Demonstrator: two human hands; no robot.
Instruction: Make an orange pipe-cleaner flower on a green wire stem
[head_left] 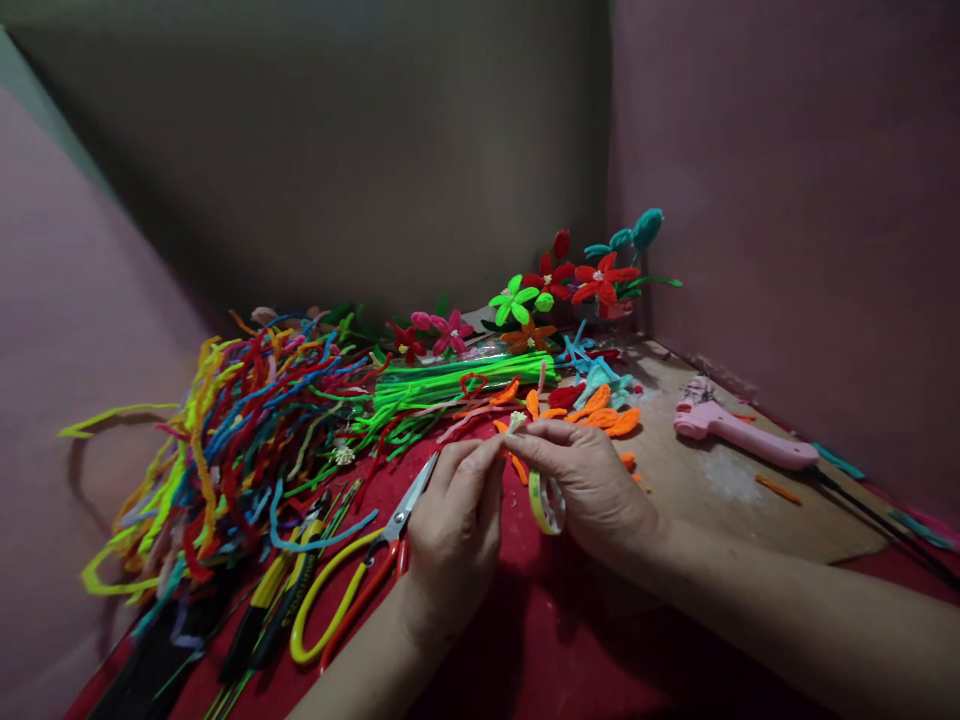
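Observation:
In the head view my left hand (457, 520) is closed, its thumb and finger pinching the base of a small bunch of pale flower stamens (516, 421). My right hand (592, 490) meets it there, thumb and forefinger closed at the same spot. A small roll of yellow-green tape (537, 500) hangs under my right fingers, held by that hand. Part of the bunch is hidden by the fingertips. Yellow-and-red-handled scissors (401, 515) lie beside my left hand. Orange pipe-cleaner petals (622, 421) lie just beyond my right hand.
A big tangle of coloured pipe cleaners (225, 440) fills the left. Green pipe cleaners (465, 378) lie behind my hands, with finished flowers (600, 280) at the back. Pliers (285, 590) rest at front left. A pink corded tool (742, 432) lies on a brown board (795, 520).

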